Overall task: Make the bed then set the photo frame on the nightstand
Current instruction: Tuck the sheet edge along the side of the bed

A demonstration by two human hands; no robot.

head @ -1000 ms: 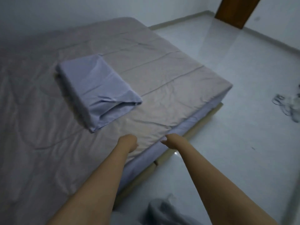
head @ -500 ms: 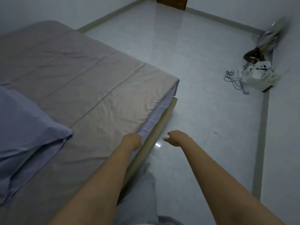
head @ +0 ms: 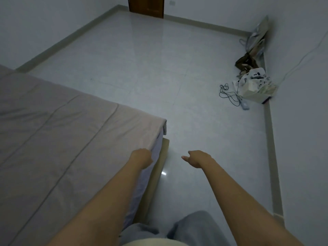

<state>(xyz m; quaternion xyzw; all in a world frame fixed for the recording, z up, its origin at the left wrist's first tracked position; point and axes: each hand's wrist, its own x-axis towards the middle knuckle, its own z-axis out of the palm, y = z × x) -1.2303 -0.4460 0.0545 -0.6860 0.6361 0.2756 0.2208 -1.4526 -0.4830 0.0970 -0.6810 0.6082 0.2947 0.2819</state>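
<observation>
Grey-brown cotton cover (head: 62, 132) lies smooth over the bed; left hand (head: 142, 158) pinches its edge, right hand (head: 197, 158) hangs loosely curled, empty. No frame or nightstand visible.

Plastic bag (head: 255, 86) and black cable (head: 229, 94) by wall.

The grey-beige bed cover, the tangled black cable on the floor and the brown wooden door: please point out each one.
Grey-beige bed cover (head: 74, 132): head view, flat top near a seam.
Tangled black cable (head: 229, 94): head view, the loops on the floor tiles.
Brown wooden door (head: 146, 6): head view, its lower panel.
</observation>
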